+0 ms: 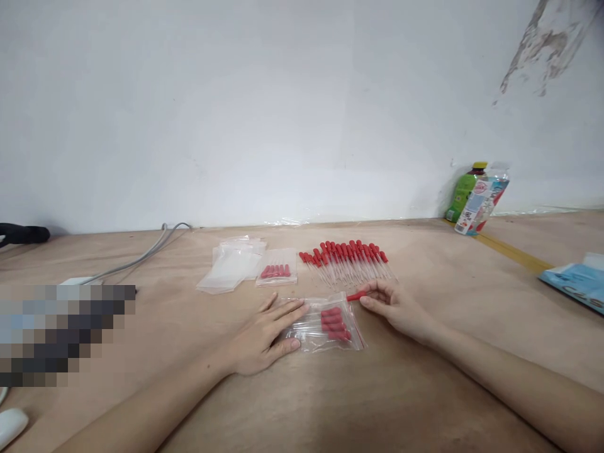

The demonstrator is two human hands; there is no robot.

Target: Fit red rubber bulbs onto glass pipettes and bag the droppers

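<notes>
A clear zip bag (pixel 309 343) lies in front of me with several red-bulbed glass droppers (pixel 334 324) inside, bulbs toward its right end. My left hand (pixel 264 333) rests flat on the bag's left part, fingers spread. At the bag's right mouth, my right hand (pixel 394 308) pinches a dropper (pixel 355 296) by its red bulb; its glass tube reaches left into or over the bag, I cannot tell which. Just behind is a pile of loose droppers (pixel 352 255). To its left sits another bag of droppers (pixel 277 270), beside a stack of flat clear bags (pixel 233 264).
A green bottle (pixel 462 195) and a patterned clear bottle (pixel 481 204) stand by the wall at the right. A blue packet (pixel 576 283) lies at the right edge. On the left are a grey cable (pixel 141 255), a pixelated area and a white object (pixel 12 425).
</notes>
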